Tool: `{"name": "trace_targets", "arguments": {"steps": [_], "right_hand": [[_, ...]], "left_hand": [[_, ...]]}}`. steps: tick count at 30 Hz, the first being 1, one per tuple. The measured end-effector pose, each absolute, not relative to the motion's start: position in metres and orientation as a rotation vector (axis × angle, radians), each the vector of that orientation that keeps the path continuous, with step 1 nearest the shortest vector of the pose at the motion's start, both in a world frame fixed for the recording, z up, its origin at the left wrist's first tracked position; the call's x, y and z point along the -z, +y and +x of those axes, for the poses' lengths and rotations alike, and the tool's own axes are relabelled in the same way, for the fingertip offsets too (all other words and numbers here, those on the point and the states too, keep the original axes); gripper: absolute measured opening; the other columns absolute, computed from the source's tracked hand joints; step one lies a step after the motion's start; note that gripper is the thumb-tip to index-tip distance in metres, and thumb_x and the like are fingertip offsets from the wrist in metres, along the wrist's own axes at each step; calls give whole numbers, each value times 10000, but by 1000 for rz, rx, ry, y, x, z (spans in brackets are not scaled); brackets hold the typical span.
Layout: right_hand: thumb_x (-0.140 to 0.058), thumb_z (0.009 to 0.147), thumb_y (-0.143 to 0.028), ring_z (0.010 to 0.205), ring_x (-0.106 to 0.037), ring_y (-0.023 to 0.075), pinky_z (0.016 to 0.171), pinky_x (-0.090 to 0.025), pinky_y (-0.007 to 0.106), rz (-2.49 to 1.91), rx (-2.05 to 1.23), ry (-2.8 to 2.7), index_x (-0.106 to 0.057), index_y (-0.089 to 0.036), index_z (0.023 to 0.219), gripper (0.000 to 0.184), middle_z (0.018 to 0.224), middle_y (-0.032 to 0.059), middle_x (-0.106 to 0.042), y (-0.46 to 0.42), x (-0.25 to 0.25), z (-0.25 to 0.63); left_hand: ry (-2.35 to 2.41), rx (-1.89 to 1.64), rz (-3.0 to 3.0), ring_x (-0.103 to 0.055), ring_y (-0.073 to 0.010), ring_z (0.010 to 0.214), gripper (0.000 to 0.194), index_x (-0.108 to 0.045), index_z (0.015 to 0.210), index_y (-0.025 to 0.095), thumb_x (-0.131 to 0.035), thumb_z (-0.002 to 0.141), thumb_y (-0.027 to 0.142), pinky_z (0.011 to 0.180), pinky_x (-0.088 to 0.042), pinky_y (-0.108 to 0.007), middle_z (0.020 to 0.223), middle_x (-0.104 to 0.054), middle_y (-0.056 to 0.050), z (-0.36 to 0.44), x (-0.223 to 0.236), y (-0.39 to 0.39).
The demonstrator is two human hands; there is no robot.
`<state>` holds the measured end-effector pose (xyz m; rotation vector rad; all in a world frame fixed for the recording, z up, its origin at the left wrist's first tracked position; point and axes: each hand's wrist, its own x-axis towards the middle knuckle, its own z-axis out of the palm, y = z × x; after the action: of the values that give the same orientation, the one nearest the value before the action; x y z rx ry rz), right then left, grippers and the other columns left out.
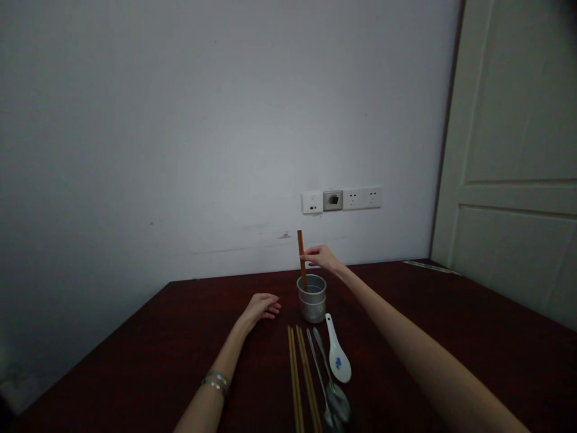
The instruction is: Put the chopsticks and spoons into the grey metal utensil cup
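Observation:
My right hand (pixel 319 257) pinches what looks like a pair of reddish-brown chopsticks (pixel 302 252) near the upper part. Their lower ends stand inside a grey metal cup (pixel 312 308), slightly tilted against its left side. My left hand (pixel 261 307), with a bracelet on its wrist, hovers or rests just left of the cup, fingers loosely bent and holding nothing. In front of the cup lie several light wooden chopsticks (pixel 295 379), two metal spoons (pixel 337 402) and a white ceramic spoon (pixel 338 359) with a blue mark.
The dark red table (pixel 225 293) meets a white wall at the back. Sockets (pixel 362 198) are set in the wall above the cup. A pale panelled door (pixel 514 180) stands at the right, and a thin patterned strip (pixel 430 266) lies at the table's back right.

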<state>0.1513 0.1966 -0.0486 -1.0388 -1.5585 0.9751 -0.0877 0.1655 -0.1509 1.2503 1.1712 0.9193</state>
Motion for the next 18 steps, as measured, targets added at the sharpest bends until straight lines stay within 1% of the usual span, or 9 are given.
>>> {"name": "trace_targets", "arguments": {"steps": [7, 13, 18], "right_hand": [[-727, 524, -290, 537, -533, 80, 499, -450, 189, -1053, -986, -1544, -666, -115, 663, 231, 601, 11, -628, 195, 60, 148], [-722, 527, -294, 552, -559, 93, 525, -466, 198, -1013, -1030, -1508, -655, -116, 642, 222, 600, 13, -632, 194, 69, 147], [-720, 539, -293, 570, -581, 108, 538, -473, 208, -1021, -1029, -1501, -656, -118, 664, 224, 626, 24, -649, 195, 70, 147]], "left_hand": [[1202, -918, 1273, -596, -122, 573, 266, -598, 840, 105, -631, 672, 309, 490, -447, -205, 742, -654, -88, -86, 148, 163], [1189, -922, 1277, -595, -122, 574, 255, -600, 838, 108, -631, 676, 303, 493, -447, -208, 737, -653, -86, -86, 147, 161], [1181, -927, 1280, -592, -122, 572, 246, -598, 838, 104, -626, 678, 289, 489, -445, -209, 734, -651, -85, -86, 149, 163]]}}
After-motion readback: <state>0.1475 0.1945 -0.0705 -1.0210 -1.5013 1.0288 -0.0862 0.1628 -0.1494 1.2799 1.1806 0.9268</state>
